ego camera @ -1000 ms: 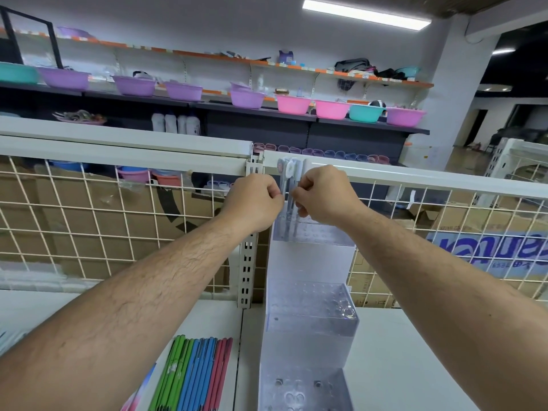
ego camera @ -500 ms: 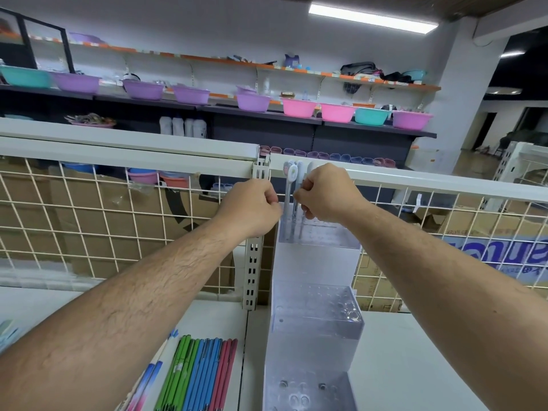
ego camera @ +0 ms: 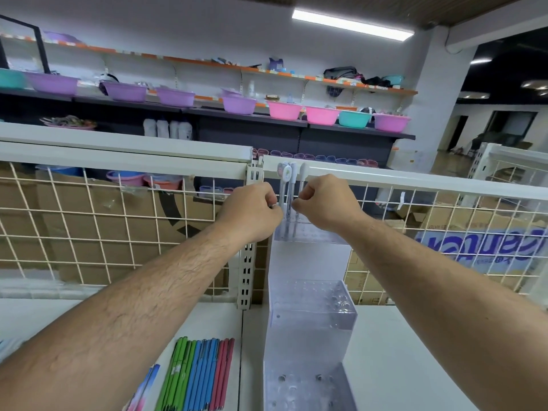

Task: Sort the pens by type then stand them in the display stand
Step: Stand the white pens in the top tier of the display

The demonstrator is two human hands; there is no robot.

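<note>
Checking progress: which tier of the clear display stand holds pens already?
The top tier, where white pens stand upright; the middle tier and bottom tier hold no pens.

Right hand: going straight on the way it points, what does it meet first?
The white pens in the display stand, which the right hand seems to touch already; then probably the left hand.

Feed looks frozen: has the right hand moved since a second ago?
No. The right hand stays just under the white top rail, right of the slotted upright, pinching the white pens in the clear stand, top tier.
</note>
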